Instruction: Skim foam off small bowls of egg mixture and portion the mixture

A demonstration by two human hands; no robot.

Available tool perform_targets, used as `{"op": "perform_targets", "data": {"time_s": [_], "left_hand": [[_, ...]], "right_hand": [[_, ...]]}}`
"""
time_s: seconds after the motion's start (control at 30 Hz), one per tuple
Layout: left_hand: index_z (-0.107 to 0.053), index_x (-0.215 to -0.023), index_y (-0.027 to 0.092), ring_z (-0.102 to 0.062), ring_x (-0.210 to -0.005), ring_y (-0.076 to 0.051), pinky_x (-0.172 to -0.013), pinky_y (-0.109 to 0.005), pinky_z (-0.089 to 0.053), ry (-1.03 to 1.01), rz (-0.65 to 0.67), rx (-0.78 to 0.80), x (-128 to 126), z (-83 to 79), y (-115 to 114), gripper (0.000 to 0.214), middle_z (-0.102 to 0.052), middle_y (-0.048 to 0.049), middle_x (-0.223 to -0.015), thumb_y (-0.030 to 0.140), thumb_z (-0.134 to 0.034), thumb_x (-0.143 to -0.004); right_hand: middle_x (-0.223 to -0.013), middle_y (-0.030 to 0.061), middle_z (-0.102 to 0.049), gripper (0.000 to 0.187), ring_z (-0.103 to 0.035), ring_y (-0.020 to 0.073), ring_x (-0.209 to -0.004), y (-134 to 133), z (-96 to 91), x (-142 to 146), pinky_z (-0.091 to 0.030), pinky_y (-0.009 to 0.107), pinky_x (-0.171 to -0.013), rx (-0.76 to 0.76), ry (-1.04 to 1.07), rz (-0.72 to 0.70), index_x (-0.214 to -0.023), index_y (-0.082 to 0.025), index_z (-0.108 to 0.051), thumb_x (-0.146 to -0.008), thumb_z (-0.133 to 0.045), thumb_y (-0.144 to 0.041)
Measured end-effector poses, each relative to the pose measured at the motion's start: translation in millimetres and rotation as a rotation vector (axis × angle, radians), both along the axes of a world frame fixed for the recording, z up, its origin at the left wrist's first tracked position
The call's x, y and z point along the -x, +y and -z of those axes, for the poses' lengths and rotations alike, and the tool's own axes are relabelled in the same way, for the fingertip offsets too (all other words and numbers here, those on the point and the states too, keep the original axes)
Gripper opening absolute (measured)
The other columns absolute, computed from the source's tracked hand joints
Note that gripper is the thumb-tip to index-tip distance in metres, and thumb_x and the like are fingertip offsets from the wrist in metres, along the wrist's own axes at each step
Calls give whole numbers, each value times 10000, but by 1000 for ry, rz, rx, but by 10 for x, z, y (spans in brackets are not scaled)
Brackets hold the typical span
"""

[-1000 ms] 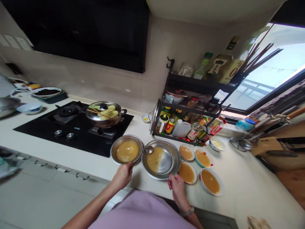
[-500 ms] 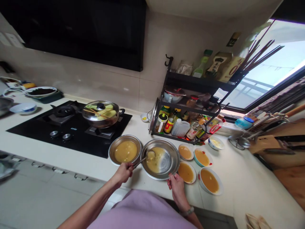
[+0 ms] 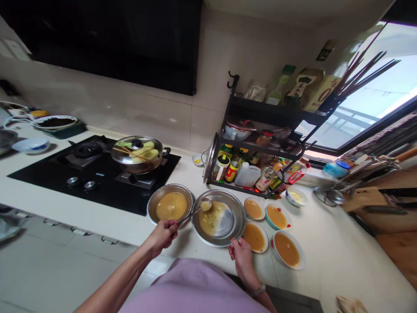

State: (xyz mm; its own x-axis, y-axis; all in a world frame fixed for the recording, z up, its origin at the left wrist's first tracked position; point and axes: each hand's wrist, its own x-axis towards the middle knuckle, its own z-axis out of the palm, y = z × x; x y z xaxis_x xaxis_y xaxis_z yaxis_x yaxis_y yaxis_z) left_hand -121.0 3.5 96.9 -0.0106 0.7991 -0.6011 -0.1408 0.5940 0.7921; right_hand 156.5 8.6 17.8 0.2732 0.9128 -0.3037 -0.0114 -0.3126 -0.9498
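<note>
Ladle [image 3: 205, 205] has shifted — left hand [image 3: 163, 235] grips it, right hand [image 3: 241, 253] the basin [image 3: 226, 223].

From afar, I see pale daylight glaring through the window [image 3: 371, 106] at right, faint glints on the wall [image 3: 156, 108], a gloomy black panel [image 3: 110, 41], and stretched, soft edges.

Hands [image 3: 163, 236] on ladle [image 3: 205, 204] and basin [image 3: 225, 224]

On the bench [image 3: 342, 243], two basins [image 3: 229, 222], four bowls [image 3: 302, 257] of orange liquid [image 3: 286, 248] and one rack [image 3: 273, 112] are counted. At the basins, one ladle [image 3: 205, 204] is noted. On the one hob [image 3: 109, 196], one pot [image 3: 145, 168], one lid [image 3: 137, 143] and two knobs [image 3: 72, 181] are recorded.
</note>
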Motion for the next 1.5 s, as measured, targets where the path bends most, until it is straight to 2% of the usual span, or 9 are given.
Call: {"op": "perform_targets", "data": {"time_s": [0.27, 0.4, 0.5, 0.6, 0.67, 0.77, 0.97, 1.2, 1.5], "left_hand": [[-503, -776, 159, -151, -338, 6, -382, -188, -53, -48, -96, -41, 302, -123, -80, 453, -398, 105, -444, 459, -732, -527], [-572, -897, 129, -152, -336, -9, -375, -191, -92, 51, -131, -59, 480, -90, -146, 467, -388, 103, -465, 464, -679, -589], [-622, -914, 129, -314, -336, -68, -381, -210, -229, 379, -103, -152, 580, -6, -204, 377, -444, 63, -450, 429, -576, -689], [-664, -905, 154, -591, -534, -174, -532, -254, -410, 846, -6, -340, 628, 113, -266, 295, -627, -34, -558, 331, -479, -759], [-666, -974, 158, -663, -647, -215, -613, -277, -450, 1071, 60, -420, 629, 196, -304, 336, -709, -84, -701, 283, -408, -798], [-639, -1074, 138, -691, -686, -238, -627, -296, -471, 1243, 98, -478, 598, 285, -335, 404, -738, -125, -829, 253, -328, -843], [-629, -1085, 142, -702, -687, -219, -624, -273, -484, 1186, 169, -555, 451, 249, -295, 377, -745, -103, -807, 258, -340, -874], [-631, -1070, 154, -696, -849, -235, -718, -291, -480, 1059, 364, -593, 52, 117, -176, 343, -732, -132, -911, 152, -357, -863], [-640, -751, 144, -657, -790, -215, -687, -272, -422, 987, 486, -509, -173, 144, 79, 232, -678, -122, -734, 44, -431, -767]], "right_hand": [[-414, -41, -477, 271, -391, 85, -366, 6, -24, -15, -254, 209, -356, 2, 26, -12, -525, -209, -452, -611, -595, -423], [-413, -42, -475, 266, -395, 89, -370, 14, -41, -12, -256, 210, -357, 19, 29, -5, -527, -214, -442, -600, -597, -418], [-412, -43, -472, 268, -392, 89, -373, 22, -56, -8, -250, 209, -358, 24, 48, -17, -532, -214, -446, -590, -602, -424], [-410, -47, -466, 279, -383, 86, -370, 25, -60, -7, -245, 209, -359, 20, 55, -25, -533, -214, -442, -591, -606, -432], [-407, -48, -463, 289, -378, 83, -369, 24, -50, -10, -248, 209, -361, 14, 47, -31, -529, -214, -435, -598, -606, -436], [-408, -45, -469, 300, -383, 84, -371, 21, -31, -14, -253, 208, -361, 12, 36, -33, -526, -214, -431, -604, -610, -442], [-405, -45, -471, 299, -384, 82, -356, 19, 5, -19, -258, 208, -357, -3, 21, -31, -524, -209, -450, -614, -605, -447], [-399, -41, -475, 283, -382, 82, -349, 13, 58, -15, -257, 209, -352, -31, 3, -31, -515, -207, -455, -632, -594, -425], [-403, -28, -495, 302, -392, 87, -354, -9, -14, 29, -258, 210, -350, -32, 25, -19, -513, -210, -449, -609, -617, -442]]}}
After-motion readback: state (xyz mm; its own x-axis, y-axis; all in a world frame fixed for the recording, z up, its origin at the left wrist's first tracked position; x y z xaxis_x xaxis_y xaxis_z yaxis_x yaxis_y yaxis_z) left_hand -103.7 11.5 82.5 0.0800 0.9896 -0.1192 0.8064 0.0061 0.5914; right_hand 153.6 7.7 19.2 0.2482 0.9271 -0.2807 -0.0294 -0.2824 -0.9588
